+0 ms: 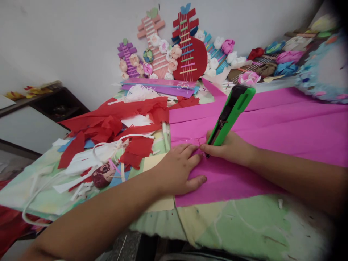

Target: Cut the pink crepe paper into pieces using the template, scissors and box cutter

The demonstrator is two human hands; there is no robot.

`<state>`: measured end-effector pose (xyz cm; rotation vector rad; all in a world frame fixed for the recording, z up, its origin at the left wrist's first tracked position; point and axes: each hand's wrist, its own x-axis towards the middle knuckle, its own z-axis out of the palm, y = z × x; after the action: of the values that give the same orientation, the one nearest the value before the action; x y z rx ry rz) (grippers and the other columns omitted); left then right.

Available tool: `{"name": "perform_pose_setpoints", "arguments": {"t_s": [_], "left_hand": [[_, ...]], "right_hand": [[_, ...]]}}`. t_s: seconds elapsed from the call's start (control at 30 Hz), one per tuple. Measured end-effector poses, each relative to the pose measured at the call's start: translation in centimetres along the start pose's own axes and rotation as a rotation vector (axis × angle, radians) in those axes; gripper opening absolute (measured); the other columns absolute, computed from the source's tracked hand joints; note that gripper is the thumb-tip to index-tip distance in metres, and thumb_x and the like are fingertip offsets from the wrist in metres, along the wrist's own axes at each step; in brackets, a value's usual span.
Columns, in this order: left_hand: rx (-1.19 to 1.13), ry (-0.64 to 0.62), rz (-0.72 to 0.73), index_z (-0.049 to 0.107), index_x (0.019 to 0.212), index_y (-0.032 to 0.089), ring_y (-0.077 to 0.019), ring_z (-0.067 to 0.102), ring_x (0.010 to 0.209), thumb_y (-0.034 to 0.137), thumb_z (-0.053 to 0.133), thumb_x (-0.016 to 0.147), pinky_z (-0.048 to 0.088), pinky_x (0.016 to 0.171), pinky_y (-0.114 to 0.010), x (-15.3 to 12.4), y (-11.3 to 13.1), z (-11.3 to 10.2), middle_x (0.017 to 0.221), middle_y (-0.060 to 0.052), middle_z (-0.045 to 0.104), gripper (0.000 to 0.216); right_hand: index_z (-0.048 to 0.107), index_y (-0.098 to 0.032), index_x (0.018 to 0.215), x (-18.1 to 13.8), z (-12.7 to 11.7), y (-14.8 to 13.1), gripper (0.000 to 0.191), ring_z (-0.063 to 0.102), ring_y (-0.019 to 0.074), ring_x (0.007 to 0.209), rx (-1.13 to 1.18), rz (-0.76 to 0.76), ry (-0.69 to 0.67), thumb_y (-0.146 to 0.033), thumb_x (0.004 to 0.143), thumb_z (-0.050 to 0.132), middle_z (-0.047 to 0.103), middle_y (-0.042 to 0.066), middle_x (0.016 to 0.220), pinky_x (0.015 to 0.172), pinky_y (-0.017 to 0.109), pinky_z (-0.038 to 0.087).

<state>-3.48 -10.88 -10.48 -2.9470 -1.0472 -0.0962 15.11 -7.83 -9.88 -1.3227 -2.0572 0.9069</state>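
Note:
A large sheet of bright pink paper (pixel 274 137), creased in folds, covers the right part of the table. My left hand (pixel 182 168) lies flat on its left edge, fingers spread and holding nothing. In my right hand (pixel 230 146) is a green and black box cutter (pixel 230 117), gripped near its lower end and tilted up to the right. Its lower tip meets the pink paper close to my left fingertips; the blade itself is hard to make out. A pale yellow sheet (pixel 156 163) shows partly beneath my left hand and the pink paper.
Red paper scraps (pixel 108 127), a white cord (pixel 95 146) and a doll-face ornament (pixel 104 175) lie to the left. Decorated paper guitars, including a red one (pixel 194 58), lean against the wall behind. A blue fringed piece (pixel 304 72) stands at right.

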Motion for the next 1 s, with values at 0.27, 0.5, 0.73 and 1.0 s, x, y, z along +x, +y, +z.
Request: {"name": "perform_pose_setpoints", "arguments": {"t_s": [0.27,0.5,0.73,1.0], "left_hand": [[-0.006,-0.033,-0.016,0.046,0.121,0.008,-0.0312,0.035,0.118,0.053,0.035,0.08,0.025,0.1,-0.044,0.15,0.08,-0.15,0.125,-0.019,0.041,0.061],[-0.011,-0.034,-0.009,0.046,0.12,0.009,-0.0289,0.036,0.117,0.052,0.035,0.081,0.024,0.101,-0.043,0.12,0.04,-0.33,0.124,-0.017,0.043,0.059],[0.002,-0.027,-0.008,0.043,0.124,0.01,-0.0296,0.033,0.12,0.053,0.033,0.081,0.023,0.101,-0.043,0.06,0.02,-0.18,0.129,-0.018,0.039,0.061],[-0.044,-0.163,-0.14,0.021,0.134,0.004,-0.0322,0.019,0.127,0.058,0.03,0.079,0.021,0.101,-0.045,0.18,0.42,-0.49,0.139,-0.022,0.019,0.078]], "right_hand": [[0.046,-0.016,0.059,0.07,0.17,0.0,0.036,0.046,0.01,0.053,-0.032,-0.045,-0.009,-0.051,0.067,0.052,0.048,-0.002,0.053,0.052,0.023,0.036],[0.049,-0.017,0.06,-0.05,0.27,0.15,0.033,0.048,0.0102,0.055,-0.003,-0.049,-0.019,-0.048,0.068,0.053,0.052,-0.001,0.057,0.052,0.023,0.037],[0.052,-0.016,0.062,0.2,-0.03,0.1,0.03,0.05,0.0118,0.058,-0.007,0.056,0.04,-0.046,0.067,0.054,0.054,0.0,0.059,0.054,0.023,0.038],[0.052,-0.016,0.064,0.81,-0.65,0.79,0.035,0.044,0.0085,0.046,0.123,0.152,-0.066,-0.051,0.068,0.053,0.049,-0.001,0.052,0.043,0.022,0.033]]}}
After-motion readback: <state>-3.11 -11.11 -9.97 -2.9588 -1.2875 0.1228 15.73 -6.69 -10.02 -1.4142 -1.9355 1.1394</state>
